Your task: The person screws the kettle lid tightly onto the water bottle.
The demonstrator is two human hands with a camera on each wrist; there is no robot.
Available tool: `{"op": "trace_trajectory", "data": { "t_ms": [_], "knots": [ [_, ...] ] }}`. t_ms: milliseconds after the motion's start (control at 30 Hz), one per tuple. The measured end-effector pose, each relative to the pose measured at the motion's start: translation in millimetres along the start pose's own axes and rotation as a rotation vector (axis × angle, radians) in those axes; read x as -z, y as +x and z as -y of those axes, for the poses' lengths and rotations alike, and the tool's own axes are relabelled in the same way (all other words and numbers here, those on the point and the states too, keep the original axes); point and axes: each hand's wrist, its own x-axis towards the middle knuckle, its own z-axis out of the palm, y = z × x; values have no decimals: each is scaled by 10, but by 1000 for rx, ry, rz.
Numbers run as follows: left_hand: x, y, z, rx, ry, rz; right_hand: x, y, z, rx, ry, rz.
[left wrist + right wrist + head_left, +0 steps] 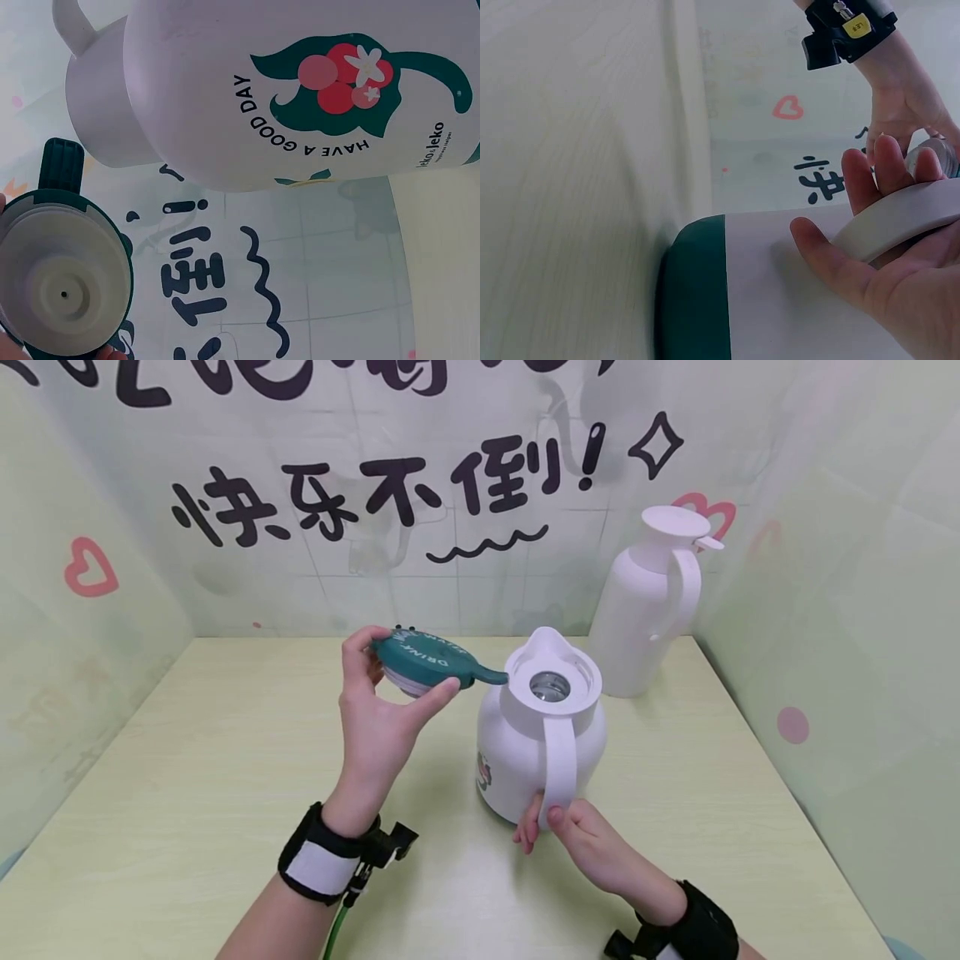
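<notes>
Green lid (pixel 427 660) held left of 1 open white jug (pixel 513 747)
Left hand (pixel 378 714) clamps the lid's edge; right hand (pixel 588 843) curls round the jug's near-side handle (pixel 559 756).

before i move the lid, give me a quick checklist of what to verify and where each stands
1. HAVE A GOOD DAY jug upright on the table: ok.
2. Right hand on its handle: ok, held between thumb and fingers.
3. Left hand on the green DRINK lid: ok, gripped between thumb and fingers.
4. Jug mouth uncovered: ok, nothing sits on it.
5. Lid over the mouth: not ok, tilted and off to its left.
6. Lid's tab clear of the rim: cannot tell, they meet in the head view.
</notes>
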Motion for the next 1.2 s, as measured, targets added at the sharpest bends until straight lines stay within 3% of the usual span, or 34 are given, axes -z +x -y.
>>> {"op": "trace_trajectory", "data": {
  "t_ms": [700, 1200],
  "knots": [
    [-75, 13, -71, 18, -4, 12, 2, 1, -2, -9, 13, 0],
    [-204, 39, -173, 33, -66, 62, -5, 4, 6, -11, 5, -4]
  ]
}}
